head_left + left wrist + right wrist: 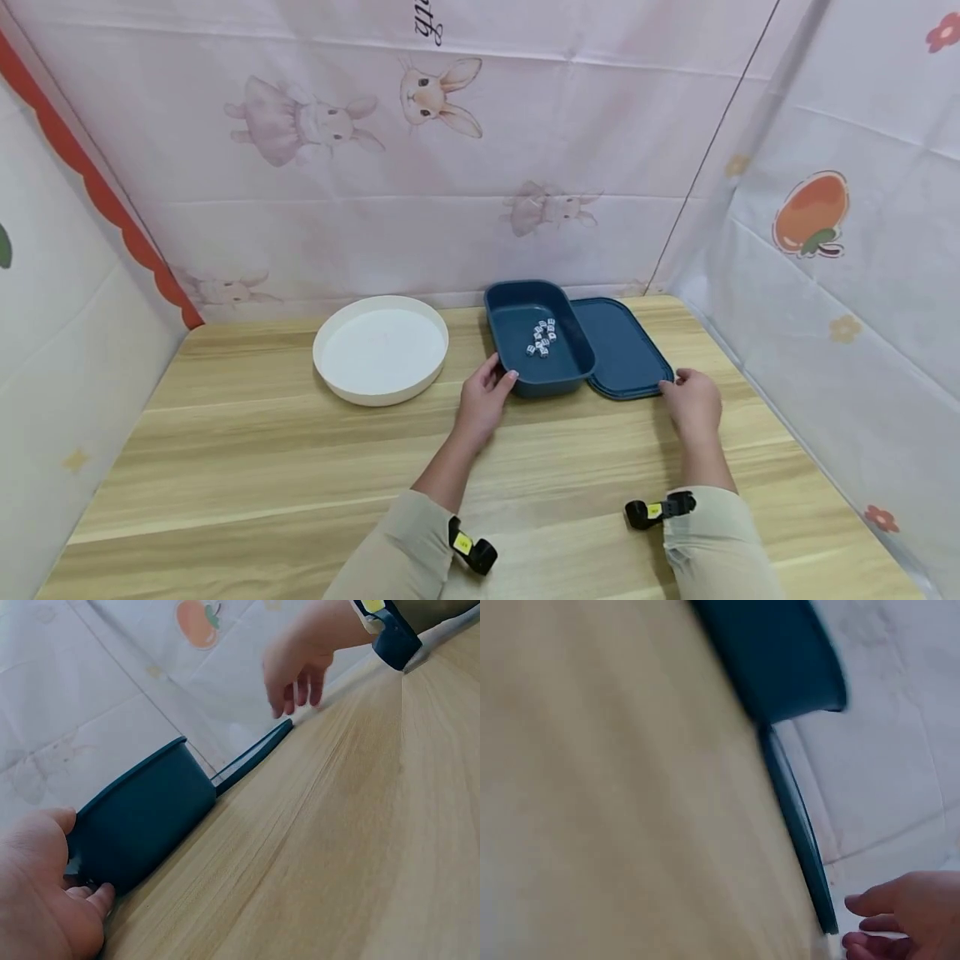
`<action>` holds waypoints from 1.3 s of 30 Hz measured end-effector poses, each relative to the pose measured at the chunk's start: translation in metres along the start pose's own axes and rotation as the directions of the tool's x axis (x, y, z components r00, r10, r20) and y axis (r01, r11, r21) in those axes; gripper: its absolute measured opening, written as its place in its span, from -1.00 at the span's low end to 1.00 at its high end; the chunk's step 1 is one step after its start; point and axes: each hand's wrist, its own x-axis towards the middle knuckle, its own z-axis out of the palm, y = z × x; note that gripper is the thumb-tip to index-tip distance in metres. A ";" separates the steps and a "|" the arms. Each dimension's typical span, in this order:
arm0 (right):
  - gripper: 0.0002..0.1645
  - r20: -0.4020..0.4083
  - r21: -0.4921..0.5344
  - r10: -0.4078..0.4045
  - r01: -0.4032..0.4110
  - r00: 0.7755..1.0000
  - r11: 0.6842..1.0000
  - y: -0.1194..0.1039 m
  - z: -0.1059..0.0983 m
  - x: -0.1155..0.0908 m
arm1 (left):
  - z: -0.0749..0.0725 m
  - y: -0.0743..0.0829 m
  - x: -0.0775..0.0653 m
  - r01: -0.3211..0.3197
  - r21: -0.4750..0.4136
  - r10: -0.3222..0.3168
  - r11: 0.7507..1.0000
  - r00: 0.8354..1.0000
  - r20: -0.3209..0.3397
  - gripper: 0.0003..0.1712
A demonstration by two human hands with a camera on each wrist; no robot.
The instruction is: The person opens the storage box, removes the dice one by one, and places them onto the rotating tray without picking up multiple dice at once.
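Observation:
A dark blue rectangular box stands at the back of the table with several small white lettered cubes inside. My left hand holds its near left corner; in the left wrist view the thumb is up by the wall and the fingers are low against it. Flat beside the box, on its right, lies the matching blue lid. My right hand is right at the lid's near right corner, fingers loosely bent. In the right wrist view its fingertips sit just off the lid's end.
A round white tray with a low rim lies left of the box on the wood-grain table. Printed cloth walls border the table at the back and both sides. Each sleeve carries a black strapped camera.

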 end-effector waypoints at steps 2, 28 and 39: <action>-0.43 -0.008 -0.154 -0.141 0.138 0.990 0.978 -0.007 0.004 0.001 | 0.000 0.001 0.000 0.006 0.001 -0.006 1.000 1.000 -0.005 -0.34; -0.70 0.330 -0.065 -0.615 0.668 0.716 0.742 -0.102 0.056 -0.037 | -0.194 0.097 -0.039 -0.132 0.743 0.042 0.657 0.989 0.139 -0.23; -0.79 0.391 -0.128 -0.628 0.716 0.673 0.687 -0.123 0.055 -0.021 | -0.258 0.095 -0.044 -0.100 0.852 -0.057 0.515 0.987 0.151 -0.15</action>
